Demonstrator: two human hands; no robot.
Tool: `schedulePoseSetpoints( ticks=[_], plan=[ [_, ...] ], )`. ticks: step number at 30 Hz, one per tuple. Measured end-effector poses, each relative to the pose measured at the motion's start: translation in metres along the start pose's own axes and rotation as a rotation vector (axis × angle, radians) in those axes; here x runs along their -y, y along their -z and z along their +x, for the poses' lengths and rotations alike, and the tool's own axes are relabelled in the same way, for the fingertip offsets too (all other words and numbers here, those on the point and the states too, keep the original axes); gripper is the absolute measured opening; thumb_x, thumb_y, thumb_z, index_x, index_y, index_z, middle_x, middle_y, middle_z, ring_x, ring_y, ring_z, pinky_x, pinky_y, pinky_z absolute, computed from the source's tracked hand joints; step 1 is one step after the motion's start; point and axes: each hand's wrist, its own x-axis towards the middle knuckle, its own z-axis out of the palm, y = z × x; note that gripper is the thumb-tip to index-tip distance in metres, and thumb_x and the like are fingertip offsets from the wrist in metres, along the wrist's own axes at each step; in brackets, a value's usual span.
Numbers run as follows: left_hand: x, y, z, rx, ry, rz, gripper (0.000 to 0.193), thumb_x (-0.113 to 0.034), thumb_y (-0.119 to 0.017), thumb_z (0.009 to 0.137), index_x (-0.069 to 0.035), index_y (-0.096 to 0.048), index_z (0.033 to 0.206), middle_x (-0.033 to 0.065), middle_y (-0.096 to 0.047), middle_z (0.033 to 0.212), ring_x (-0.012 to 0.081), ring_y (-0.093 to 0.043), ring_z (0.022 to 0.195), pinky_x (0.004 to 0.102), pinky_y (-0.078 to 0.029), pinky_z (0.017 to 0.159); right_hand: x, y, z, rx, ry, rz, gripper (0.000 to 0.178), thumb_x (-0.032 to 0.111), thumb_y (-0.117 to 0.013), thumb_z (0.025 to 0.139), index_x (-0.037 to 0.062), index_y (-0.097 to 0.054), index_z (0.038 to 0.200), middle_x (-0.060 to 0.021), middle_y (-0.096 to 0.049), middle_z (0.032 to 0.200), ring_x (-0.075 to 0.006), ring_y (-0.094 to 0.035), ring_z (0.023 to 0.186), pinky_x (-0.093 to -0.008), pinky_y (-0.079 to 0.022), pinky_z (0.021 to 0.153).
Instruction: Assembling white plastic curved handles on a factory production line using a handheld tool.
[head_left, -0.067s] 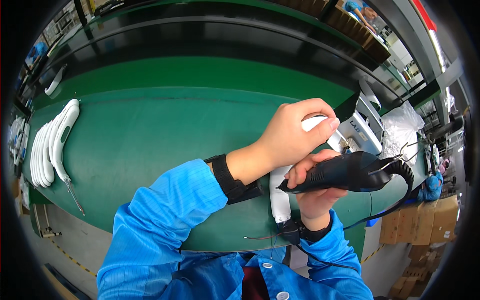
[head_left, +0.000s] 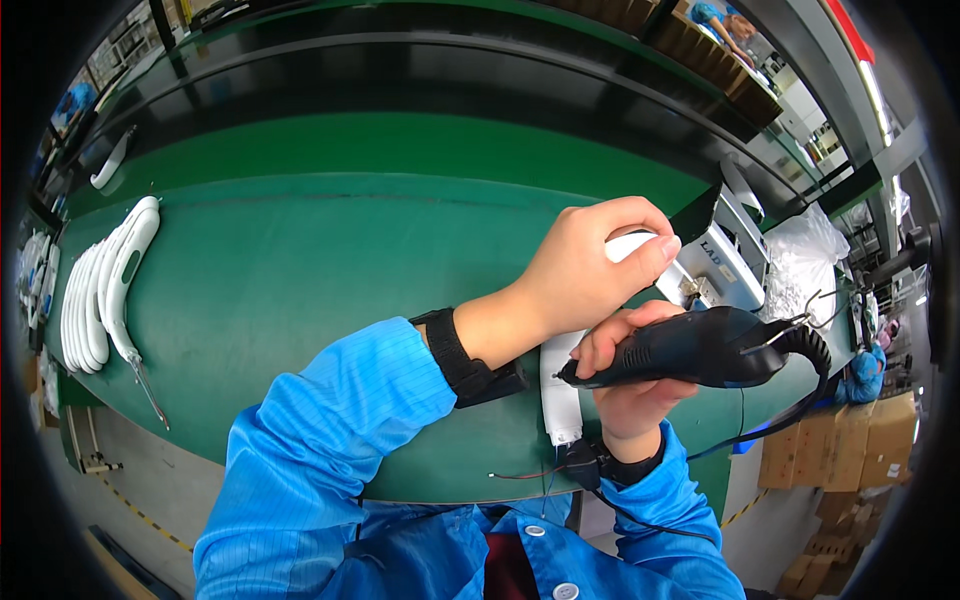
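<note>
A white curved plastic handle (head_left: 562,410) lies at the right part of the green bench, with thin wires trailing from its near end. My left hand (head_left: 590,255) is closed around the far end of it, fingers curled over the top. In my right hand (head_left: 632,405) is a black electric screwdriver (head_left: 690,348), held slanting with the fingers wrapped round its body. Its tip meets the middle of the white handle, near the left wrist; the exact contact spot is too small to make out. A coiled black cord (head_left: 808,345) runs from the screwdriver's back end.
Several white handles (head_left: 90,310) lie in a row at the bench's left. At the right stand a grey-white box (head_left: 722,262) and a clear plastic bag (head_left: 803,255). Cardboard boxes (head_left: 840,440) are stacked beyond the right edge. Other people work in the background.
The back end of the screwdriver and its cord have dipped very slightly. Both hands otherwise keep their places.
</note>
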Motion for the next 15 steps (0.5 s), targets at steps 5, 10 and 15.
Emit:
schedulePoseSetpoints(
  ticks=[5, 10, 15],
  plan=[
    [0.0000, -0.0002, -0.0003, 0.004, -0.003, 0.014, 0.023, -0.021, -0.059, 0.087, 0.002, -0.059, 0.091, 0.0080, -0.061, 0.079, 0.0122, -0.058, 0.074, 0.0266, -0.049, 0.068, 0.0015, -0.0018, 0.0007, -0.010, 0.024, -0.022, 0.084, 0.083, -0.038, 0.072, 0.0068, -0.038, 0.107, -0.0068, -0.050, 0.065, -0.0173, -0.052, 0.053, -0.0312, -0.048, 0.058],
    [0.0001, -0.0007, -0.0016, 0.003, 0.001, 0.023, 0.023, -0.021, -0.059, 0.087, 0.001, -0.060, 0.091, 0.0079, -0.061, 0.080, 0.0124, -0.058, 0.074, 0.0268, -0.049, 0.068, -0.0008, 0.0020, -0.0001, -0.001, -0.024, -0.011, 0.084, 0.083, -0.040, 0.070, 0.0068, -0.039, 0.106, -0.0064, -0.050, 0.065, -0.0171, -0.052, 0.053, -0.0311, -0.048, 0.058],
    [-0.0001, -0.0032, -0.0014, 0.009, 0.006, 0.042, 0.022, -0.020, -0.058, 0.088, 0.001, -0.060, 0.091, 0.0079, -0.061, 0.080, 0.0126, -0.058, 0.074, 0.0271, -0.049, 0.068, -0.0008, 0.0038, -0.0024, -0.018, -0.058, -0.020, 0.085, 0.083, -0.043, 0.068, 0.0065, -0.040, 0.105, -0.0060, -0.051, 0.065, -0.0166, -0.053, 0.054, -0.0307, -0.048, 0.059]
  ],
)
